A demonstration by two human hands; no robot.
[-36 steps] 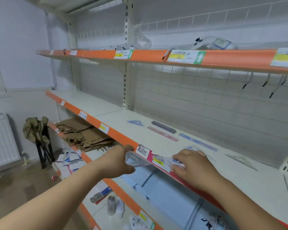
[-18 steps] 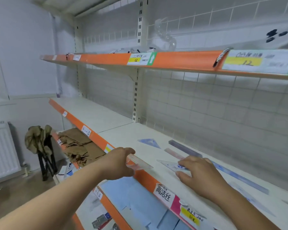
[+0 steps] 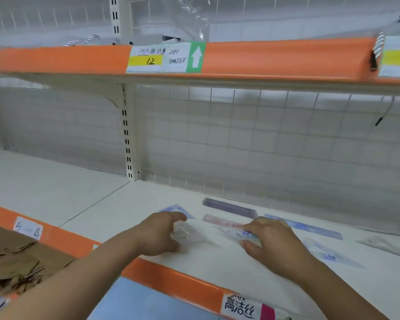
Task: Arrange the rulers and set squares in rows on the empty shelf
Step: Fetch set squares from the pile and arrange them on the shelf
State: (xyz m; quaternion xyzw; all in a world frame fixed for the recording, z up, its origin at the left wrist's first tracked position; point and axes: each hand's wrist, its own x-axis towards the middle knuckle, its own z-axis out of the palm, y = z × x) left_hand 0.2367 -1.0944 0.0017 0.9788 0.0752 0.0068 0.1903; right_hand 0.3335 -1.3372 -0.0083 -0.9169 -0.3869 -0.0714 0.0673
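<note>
The white middle shelf [image 3: 116, 211] bears rulers and set squares. My left hand [image 3: 156, 235] grips a clear set square [image 3: 192, 235] by its left end, low over the shelf. My right hand [image 3: 271, 242] pinches a packaged set square with a blue label [image 3: 237, 234], which lies flat. Behind the hands lie a blue set square [image 3: 179, 209], a dark purple ruler [image 3: 229, 207], a pink ruler [image 3: 217, 221] and a long blue ruler [image 3: 310, 227]. Another packaged set square [image 3: 333, 254] lies to the right of my right hand.
An orange-edged upper shelf [image 3: 286, 58] with price labels hangs close overhead. A wire grid back panel [image 3: 240, 139] closes the rear. Brown paper bags [image 3: 14, 262] lie on the lower shelf at left. A faint clear set square [image 3: 383, 244] lies far right.
My left hand carried the clear set square from the shelf's front edge onto the shelf, beside the packaged one. My right hand stayed on its set square. My view moved closer.
</note>
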